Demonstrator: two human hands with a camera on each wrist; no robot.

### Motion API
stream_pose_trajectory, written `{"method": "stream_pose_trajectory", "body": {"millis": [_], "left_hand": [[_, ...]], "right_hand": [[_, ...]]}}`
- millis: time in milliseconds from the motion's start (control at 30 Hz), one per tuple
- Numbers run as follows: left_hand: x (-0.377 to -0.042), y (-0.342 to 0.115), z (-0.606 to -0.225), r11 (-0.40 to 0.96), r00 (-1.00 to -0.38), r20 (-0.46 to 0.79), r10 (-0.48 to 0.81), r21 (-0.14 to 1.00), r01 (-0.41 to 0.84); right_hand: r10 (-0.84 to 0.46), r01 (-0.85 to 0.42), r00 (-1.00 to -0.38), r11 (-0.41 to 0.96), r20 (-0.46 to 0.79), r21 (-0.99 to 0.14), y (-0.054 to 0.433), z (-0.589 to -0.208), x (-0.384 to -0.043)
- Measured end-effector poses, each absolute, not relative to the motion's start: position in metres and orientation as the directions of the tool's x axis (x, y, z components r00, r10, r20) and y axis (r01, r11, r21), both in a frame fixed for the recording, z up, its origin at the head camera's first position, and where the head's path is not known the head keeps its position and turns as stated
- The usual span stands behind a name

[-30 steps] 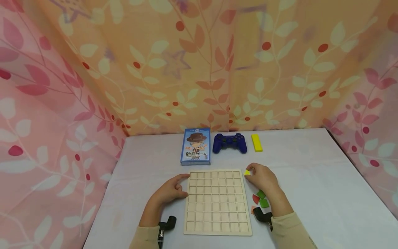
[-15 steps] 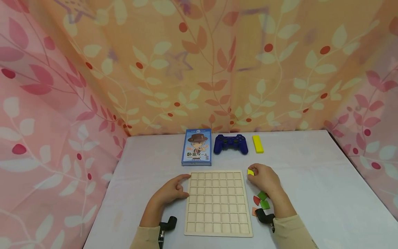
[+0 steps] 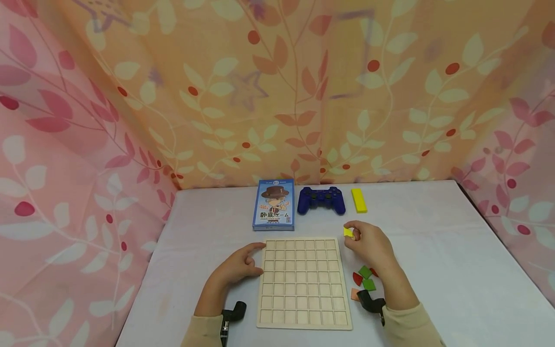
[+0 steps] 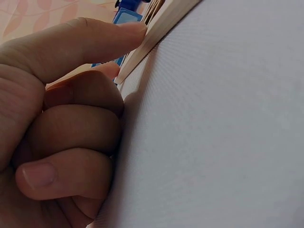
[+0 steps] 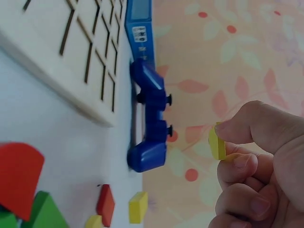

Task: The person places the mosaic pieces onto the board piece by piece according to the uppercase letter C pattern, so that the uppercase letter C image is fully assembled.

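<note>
A pale wooden board point(image 3: 304, 283) with a grid of square recesses lies flat in front of me. At its left edge, the thumb and forefinger of my left hand point(image 3: 236, 264) touch the rim, spread apart; the remaining fingers are curled in, as the left wrist view shows. Beyond the board's far right corner, my right hand point(image 3: 369, 245) pinches a small yellow tile point(image 3: 348, 232) between thumb and forefinger. In the right wrist view this yellow tile point(image 5: 217, 141) is thin and held off the table. By the right wrist lie green tiles point(image 3: 368, 284), red tiles point(image 3: 357, 278) and an orange tile point(image 3: 355, 294).
Behind the board stand a blue game box point(image 3: 273, 205), a dark blue game controller point(image 3: 321, 200) and a yellow bar point(image 3: 359, 200) in a row. White cloth point(image 3: 468, 260) covers the table. Floral curtains point(image 3: 277, 96) enclose the back and sides.
My right hand has risen slightly away from the board, tilting the yellow tile. More of a red tile shows by its wrist. My left hand stays at the board's edge.
</note>
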State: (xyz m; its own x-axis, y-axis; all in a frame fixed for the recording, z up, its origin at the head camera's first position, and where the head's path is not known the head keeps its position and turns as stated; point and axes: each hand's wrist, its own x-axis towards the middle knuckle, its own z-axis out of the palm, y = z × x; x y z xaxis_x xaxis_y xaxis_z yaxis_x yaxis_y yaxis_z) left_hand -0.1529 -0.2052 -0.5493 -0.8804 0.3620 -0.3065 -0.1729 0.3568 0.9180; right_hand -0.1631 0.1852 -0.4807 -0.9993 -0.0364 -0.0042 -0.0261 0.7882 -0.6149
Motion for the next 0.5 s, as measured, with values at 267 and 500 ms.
{"method": "stream_pose_trajectory", "body": {"millis": [267,500], "left_hand": [[-0.152,-0.205,-0.549,0.343,-0.879,-0.310,0.362,0.921,-0.183],[-0.153,-0.205,-0.548,0.333,-0.876,-0.303,0.374,0.926,-0.178]], "right_hand": [[-0.056,-0.092,-0.995,0.769,0.077,-0.633,0.177,-0.461,-0.151],[-0.094,-0.151,-0.988,0.761,0.123,-0.631,0.165,-0.448,-0.140]]}}
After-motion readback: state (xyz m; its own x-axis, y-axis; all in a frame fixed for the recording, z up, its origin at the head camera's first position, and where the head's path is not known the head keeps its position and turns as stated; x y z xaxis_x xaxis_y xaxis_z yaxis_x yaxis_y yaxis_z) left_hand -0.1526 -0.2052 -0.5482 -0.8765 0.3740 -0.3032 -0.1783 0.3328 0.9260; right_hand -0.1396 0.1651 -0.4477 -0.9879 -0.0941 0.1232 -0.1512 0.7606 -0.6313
